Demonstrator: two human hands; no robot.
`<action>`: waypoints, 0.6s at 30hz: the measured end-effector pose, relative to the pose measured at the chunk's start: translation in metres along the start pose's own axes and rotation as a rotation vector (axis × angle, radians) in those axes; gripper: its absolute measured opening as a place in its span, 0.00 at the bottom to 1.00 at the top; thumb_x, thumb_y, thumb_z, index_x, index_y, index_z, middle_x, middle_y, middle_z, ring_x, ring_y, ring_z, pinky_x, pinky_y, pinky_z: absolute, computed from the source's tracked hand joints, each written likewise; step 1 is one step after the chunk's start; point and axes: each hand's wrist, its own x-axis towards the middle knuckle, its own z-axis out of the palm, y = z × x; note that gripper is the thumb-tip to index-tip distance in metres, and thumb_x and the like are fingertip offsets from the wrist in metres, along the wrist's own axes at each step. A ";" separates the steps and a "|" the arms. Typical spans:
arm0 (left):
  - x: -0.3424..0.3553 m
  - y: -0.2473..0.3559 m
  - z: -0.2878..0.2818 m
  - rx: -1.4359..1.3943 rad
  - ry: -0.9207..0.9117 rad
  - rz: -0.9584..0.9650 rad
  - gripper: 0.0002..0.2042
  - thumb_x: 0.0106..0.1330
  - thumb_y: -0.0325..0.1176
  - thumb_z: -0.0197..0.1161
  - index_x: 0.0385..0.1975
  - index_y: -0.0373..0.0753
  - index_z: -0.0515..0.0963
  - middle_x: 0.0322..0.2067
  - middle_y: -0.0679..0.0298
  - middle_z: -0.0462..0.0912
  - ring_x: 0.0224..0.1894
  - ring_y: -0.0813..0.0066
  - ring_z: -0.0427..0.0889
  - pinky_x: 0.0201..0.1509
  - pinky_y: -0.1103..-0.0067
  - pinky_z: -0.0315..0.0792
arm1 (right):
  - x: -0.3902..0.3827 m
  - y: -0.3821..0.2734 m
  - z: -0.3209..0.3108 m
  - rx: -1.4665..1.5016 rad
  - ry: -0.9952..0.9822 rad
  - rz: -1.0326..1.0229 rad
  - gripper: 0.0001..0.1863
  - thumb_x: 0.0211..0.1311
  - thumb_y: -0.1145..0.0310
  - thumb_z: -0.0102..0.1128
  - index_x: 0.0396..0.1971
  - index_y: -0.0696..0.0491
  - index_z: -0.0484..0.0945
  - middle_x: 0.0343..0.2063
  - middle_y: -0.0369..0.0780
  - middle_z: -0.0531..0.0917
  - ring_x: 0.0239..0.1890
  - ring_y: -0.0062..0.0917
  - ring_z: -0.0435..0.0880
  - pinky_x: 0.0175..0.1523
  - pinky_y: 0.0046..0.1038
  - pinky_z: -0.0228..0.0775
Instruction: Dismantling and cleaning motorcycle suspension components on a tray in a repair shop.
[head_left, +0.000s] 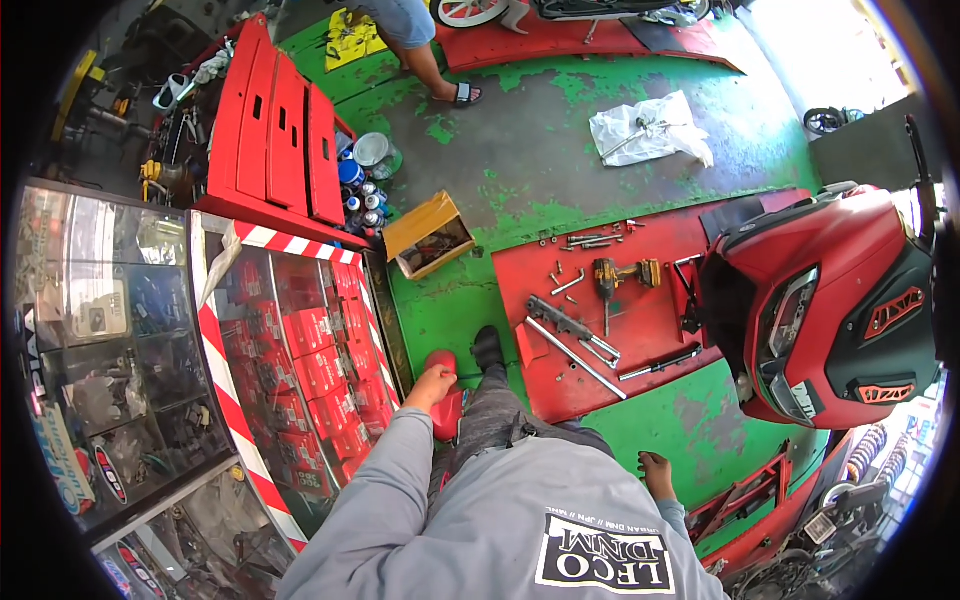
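Observation:
My left hand is closed, fingers curled, right beside a rounded red object next to the glass display case. Whatever its fingers grip, if anything, is hidden. On my other side, my right hand hangs low over the green floor, loosely bent with its fingers apart and nothing visible in it. Ahead of me lies a red platform. On it rest a yellow-and-black cordless drill, a long metal bar, a dark metal part, a dark rod and several bolts.
A red scooter stands at the right. Left are the glass case with striped tape and a red drawer cabinet. A cardboard box and white plastic sheet lie ahead. Another person's leg shows at the top.

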 end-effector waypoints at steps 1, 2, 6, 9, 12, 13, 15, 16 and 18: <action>-0.004 0.005 0.005 0.014 -0.025 -0.006 0.24 0.63 0.44 0.63 0.53 0.34 0.75 0.41 0.51 0.83 0.42 0.62 0.82 0.47 0.72 0.75 | 0.000 0.002 -0.003 0.007 0.009 0.007 0.19 0.60 0.58 0.62 0.42 0.57 0.84 0.33 0.38 0.85 0.30 0.22 0.82 0.29 0.26 0.71; -0.008 0.008 0.004 0.011 -0.024 -0.005 0.24 0.63 0.44 0.63 0.53 0.34 0.75 0.41 0.51 0.83 0.42 0.62 0.82 0.47 0.72 0.75 | -0.001 0.002 -0.005 0.014 0.009 0.011 0.19 0.60 0.58 0.62 0.41 0.57 0.84 0.32 0.38 0.85 0.30 0.22 0.82 0.28 0.26 0.71; -0.019 0.016 -0.002 0.061 -0.003 -0.020 0.24 0.62 0.45 0.63 0.53 0.35 0.75 0.47 0.47 0.81 0.49 0.56 0.80 0.54 0.69 0.73 | -0.003 0.000 -0.008 -0.003 0.009 -0.010 0.18 0.60 0.58 0.61 0.40 0.59 0.84 0.30 0.38 0.84 0.29 0.23 0.81 0.30 0.26 0.72; -0.013 0.026 -0.015 0.119 0.089 -0.006 0.25 0.61 0.46 0.63 0.53 0.36 0.75 0.52 0.44 0.77 0.56 0.51 0.76 0.60 0.67 0.70 | -0.005 -0.005 -0.007 -0.025 0.014 -0.022 0.18 0.60 0.59 0.61 0.39 0.59 0.84 0.29 0.39 0.84 0.28 0.23 0.80 0.31 0.26 0.73; -0.001 0.034 -0.030 0.081 0.120 0.013 0.25 0.61 0.46 0.63 0.54 0.37 0.75 0.53 0.43 0.76 0.58 0.50 0.73 0.62 0.67 0.68 | -0.007 -0.012 -0.004 -0.048 0.021 -0.023 0.17 0.60 0.59 0.61 0.38 0.59 0.84 0.28 0.39 0.84 0.28 0.23 0.80 0.31 0.26 0.73; 0.003 0.036 -0.036 0.063 0.136 0.022 0.25 0.61 0.46 0.63 0.54 0.37 0.75 0.54 0.43 0.75 0.60 0.50 0.72 0.63 0.66 0.68 | -0.008 -0.013 -0.003 -0.059 0.029 -0.024 0.17 0.59 0.59 0.62 0.37 0.59 0.85 0.27 0.38 0.83 0.26 0.22 0.80 0.29 0.26 0.71; 0.010 0.039 -0.045 0.058 0.124 0.032 0.25 0.61 0.46 0.63 0.54 0.38 0.74 0.55 0.43 0.74 0.59 0.49 0.72 0.63 0.66 0.67 | -0.011 -0.017 0.001 -0.080 0.044 -0.027 0.17 0.58 0.58 0.64 0.36 0.57 0.86 0.24 0.36 0.82 0.24 0.20 0.78 0.26 0.25 0.69; 0.013 0.041 -0.048 0.055 0.112 0.042 0.25 0.61 0.45 0.63 0.55 0.38 0.74 0.55 0.43 0.72 0.59 0.48 0.72 0.64 0.66 0.67 | -0.014 -0.019 0.004 -0.082 0.043 -0.029 0.17 0.58 0.58 0.64 0.36 0.57 0.86 0.24 0.36 0.82 0.24 0.20 0.78 0.26 0.25 0.69; 0.017 0.039 -0.053 0.047 0.100 0.047 0.25 0.61 0.44 0.63 0.55 0.39 0.73 0.56 0.43 0.71 0.59 0.47 0.71 0.64 0.66 0.67 | -0.024 -0.027 0.009 -0.119 0.052 -0.041 0.16 0.57 0.58 0.64 0.35 0.57 0.86 0.22 0.36 0.81 0.23 0.20 0.77 0.25 0.25 0.68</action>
